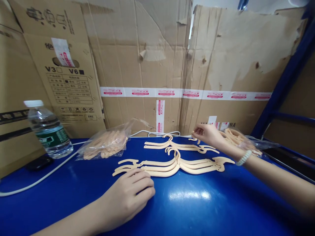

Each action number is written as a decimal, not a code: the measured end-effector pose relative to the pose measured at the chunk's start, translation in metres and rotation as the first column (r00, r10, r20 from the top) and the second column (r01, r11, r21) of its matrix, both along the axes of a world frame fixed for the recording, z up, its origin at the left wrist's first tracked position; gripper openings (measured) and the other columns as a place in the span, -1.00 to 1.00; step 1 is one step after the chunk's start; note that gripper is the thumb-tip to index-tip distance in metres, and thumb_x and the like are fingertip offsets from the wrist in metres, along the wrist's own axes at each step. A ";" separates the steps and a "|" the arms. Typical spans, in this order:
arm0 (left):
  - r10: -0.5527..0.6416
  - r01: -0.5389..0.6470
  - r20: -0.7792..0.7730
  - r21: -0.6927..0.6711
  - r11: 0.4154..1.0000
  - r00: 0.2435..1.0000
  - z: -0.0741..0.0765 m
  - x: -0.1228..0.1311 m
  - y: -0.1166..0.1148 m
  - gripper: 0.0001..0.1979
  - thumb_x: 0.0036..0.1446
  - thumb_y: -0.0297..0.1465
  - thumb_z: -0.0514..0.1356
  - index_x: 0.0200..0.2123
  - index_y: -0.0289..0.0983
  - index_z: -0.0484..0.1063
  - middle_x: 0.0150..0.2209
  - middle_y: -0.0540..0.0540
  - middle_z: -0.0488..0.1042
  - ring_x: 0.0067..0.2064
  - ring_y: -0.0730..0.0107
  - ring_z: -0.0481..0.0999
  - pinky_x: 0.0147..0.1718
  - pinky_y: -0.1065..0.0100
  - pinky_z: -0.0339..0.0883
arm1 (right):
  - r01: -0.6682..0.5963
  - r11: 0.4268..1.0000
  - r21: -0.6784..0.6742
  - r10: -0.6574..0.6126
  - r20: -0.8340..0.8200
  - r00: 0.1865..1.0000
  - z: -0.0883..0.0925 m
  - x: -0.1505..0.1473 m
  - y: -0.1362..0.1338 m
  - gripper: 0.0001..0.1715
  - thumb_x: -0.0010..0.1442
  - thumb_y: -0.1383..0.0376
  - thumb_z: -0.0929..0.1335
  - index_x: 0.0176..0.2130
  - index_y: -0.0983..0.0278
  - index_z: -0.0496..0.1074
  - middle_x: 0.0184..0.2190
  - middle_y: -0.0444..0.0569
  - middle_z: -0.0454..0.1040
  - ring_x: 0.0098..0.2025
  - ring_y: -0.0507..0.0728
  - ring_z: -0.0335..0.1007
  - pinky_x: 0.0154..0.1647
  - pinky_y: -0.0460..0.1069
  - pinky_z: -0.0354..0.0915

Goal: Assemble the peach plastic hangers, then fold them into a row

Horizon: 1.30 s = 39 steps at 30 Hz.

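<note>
My left hand rests on the blue table with its fingers curled under, just in front of a stack of beige plastic hangers. Nothing shows inside that hand. My right hand reaches toward the back of the table, fingers pinched on a small beige piece at the right end of a second group of hangers. A white bead bracelet sits on that wrist.
A clear bag of beige parts lies left of the hangers, another bag behind my right wrist. A water bottle stands at far left near a dark phone. A white cable crosses the table. Cardboard boxes wall the back.
</note>
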<state>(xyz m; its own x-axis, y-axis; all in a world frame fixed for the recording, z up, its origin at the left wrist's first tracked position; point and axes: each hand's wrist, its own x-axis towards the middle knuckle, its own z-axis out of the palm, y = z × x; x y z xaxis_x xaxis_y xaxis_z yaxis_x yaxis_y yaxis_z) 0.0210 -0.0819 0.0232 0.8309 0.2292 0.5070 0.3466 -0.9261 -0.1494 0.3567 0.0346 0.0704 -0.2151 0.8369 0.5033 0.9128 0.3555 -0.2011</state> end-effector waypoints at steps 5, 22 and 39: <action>0.012 0.043 0.158 -0.344 0.938 0.987 0.001 0.006 -0.013 -0.78 0.17 -0.61 0.07 -0.17 -0.27 0.40 -0.26 -0.09 0.52 -0.22 0.33 0.49 -0.19 0.33 0.41 | -0.252 0.963 0.093 0.266 -0.213 0.940 0.004 -0.018 -0.056 -0.77 0.22 0.16 0.31 -0.32 0.28 0.42 -0.46 -0.02 0.54 -0.44 0.09 0.46 -0.47 -0.08 0.34; 0.381 0.232 0.454 -0.833 0.502 0.805 -0.002 0.013 -0.024 -0.92 0.15 -0.39 0.24 -0.24 -0.18 0.49 -0.28 -0.03 0.52 -0.28 0.40 0.54 -0.31 0.45 0.47 | -0.690 0.717 -0.101 0.656 -0.237 0.717 -0.023 -0.096 -0.148 -0.92 0.23 0.33 0.37 -0.24 0.21 0.34 -0.34 -0.11 0.49 -0.35 0.04 0.40 -0.33 -0.10 0.29; 0.680 0.512 0.505 -0.831 0.218 0.531 -0.006 0.008 -0.010 -0.63 -0.02 -0.46 0.39 -0.33 -0.23 0.20 -0.38 0.10 0.46 -0.37 0.51 0.51 -0.36 0.45 0.33 | -0.177 0.973 -0.151 0.196 0.118 0.973 -0.049 -0.017 -0.008 -0.93 0.16 0.35 0.35 -0.33 0.27 0.48 -0.34 0.01 0.54 -0.28 0.19 0.45 -0.27 -0.01 0.28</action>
<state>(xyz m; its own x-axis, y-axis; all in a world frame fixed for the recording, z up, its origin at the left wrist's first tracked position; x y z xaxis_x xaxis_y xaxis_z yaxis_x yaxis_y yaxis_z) 0.0288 -0.0917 0.0170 0.2164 0.9699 0.1116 -0.1891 -0.0705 0.9794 0.3397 0.0269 0.0213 -0.4306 0.8351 0.3422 0.8546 0.4992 -0.1429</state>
